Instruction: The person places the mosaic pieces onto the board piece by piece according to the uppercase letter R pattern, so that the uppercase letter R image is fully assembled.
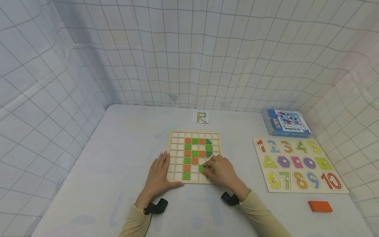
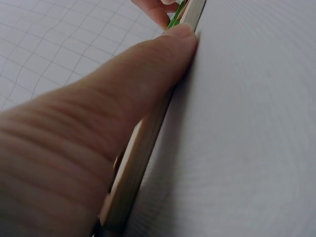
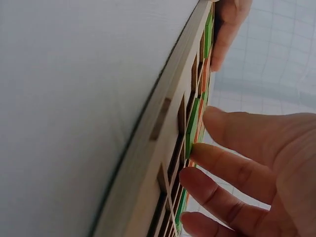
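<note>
A wooden grid board (image 1: 177, 158) lies on the table, with green and orange square tiles and dark green curved pieces set in an R-like pattern. My left hand (image 1: 158, 176) rests at its lower left corner, fingers straight along the left side and thumb along the front edge. At the lower right of the pattern, my right hand (image 1: 220, 171) pinches a green square tile (image 3: 192, 128) between thumb and index finger. That tile sits slightly tilted at its cell in the right wrist view. The other right fingers touch or hover just over the board; which, I cannot tell.
Behind the board lies a small pattern card (image 1: 200, 116). To the right are a number-and-shape puzzle board (image 1: 291, 154), a blue box (image 1: 287, 123) beyond it and an orange block (image 1: 320, 206) in front. Grid-patterned cloth (image 1: 189, 56) encloses the table.
</note>
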